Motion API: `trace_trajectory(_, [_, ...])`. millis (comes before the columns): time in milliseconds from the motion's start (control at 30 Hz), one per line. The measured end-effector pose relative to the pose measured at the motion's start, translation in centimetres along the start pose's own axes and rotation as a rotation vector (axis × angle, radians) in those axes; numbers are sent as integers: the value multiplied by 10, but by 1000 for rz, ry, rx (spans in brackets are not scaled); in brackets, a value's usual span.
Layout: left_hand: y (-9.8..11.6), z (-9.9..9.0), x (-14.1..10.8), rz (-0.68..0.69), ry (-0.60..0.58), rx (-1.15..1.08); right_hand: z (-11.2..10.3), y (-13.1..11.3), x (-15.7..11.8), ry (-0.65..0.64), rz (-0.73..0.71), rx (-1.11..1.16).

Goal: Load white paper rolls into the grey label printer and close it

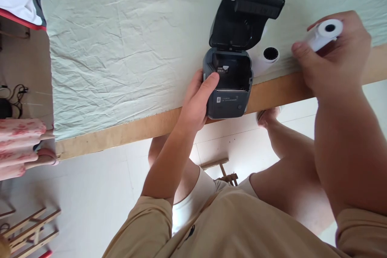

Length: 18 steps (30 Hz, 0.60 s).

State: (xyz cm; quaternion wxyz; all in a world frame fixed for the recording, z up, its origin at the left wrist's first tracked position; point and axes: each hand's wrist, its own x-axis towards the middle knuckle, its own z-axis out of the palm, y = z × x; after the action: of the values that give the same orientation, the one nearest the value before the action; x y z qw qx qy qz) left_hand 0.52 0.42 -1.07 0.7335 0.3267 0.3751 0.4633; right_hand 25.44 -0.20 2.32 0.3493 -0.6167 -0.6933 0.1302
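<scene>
My left hand (198, 98) grips the left side of a dark label printer (228, 102), its thumb over the rim of the paper bay. The printer's lid (238, 28) is swung up, with a black roller along its far edge, and the bay below holds no roll. In my right hand (338, 56) is a white paper roll (320, 36), its dark hollow core facing up. A second white paper roll (263, 62) stands against the printer's right side, between it and my right hand.
A pale green cloth (127, 48) covers the table, whose wooden front edge (121, 133) runs along near me. Other people's clothing (21, 145) shows at the far left. Wooden stool legs (33, 229) are at lower left, and cables (19, 94) lie beyond the table's left end.
</scene>
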Motion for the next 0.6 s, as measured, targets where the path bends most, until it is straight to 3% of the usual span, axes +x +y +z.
trace_trajectory(300, [0, -1, 0, 0, 4, 14, 9, 19, -12, 226, -69, -87])
trace_trajectory(500, [-1, -2, 1, 6, 22, 31, 52, 4, -17, 111, -46, -6])
trace_trajectory(600, [-2, -3, 1, 10, 26, 49, 58, 5, -14, 83, 32, 28])
